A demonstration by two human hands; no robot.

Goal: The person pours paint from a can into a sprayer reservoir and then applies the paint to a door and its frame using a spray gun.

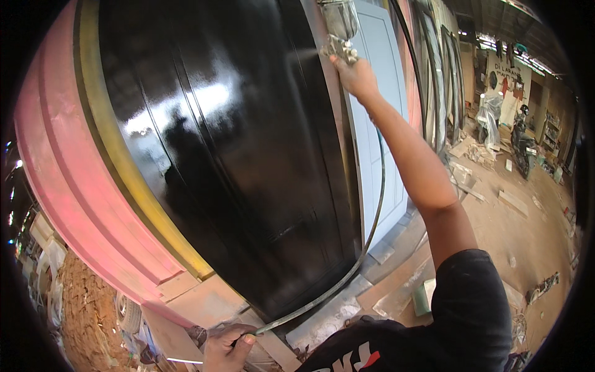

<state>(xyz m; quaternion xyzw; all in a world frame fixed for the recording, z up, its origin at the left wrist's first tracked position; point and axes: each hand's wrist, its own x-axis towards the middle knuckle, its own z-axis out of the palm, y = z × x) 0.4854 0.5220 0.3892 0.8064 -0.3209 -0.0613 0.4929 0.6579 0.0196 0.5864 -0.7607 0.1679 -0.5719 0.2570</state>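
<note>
While the right hand (pixel 357 75) clasps the spray gun (pixel 339 48) from below beside the black door (pixel 260 133), the left hand (pixel 227 349) grips a hose (pixel 317 302).

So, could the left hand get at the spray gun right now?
Probably not from there: the left hand is low down, holding the hose, while the right hand has the spray gun up high. Nothing solid seems to block the space between, but that hand would likely have to let go and stretch.

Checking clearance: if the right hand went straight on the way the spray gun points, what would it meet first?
Likely the glossy black door, spray gun leading; the gap is hard to judge.
</note>
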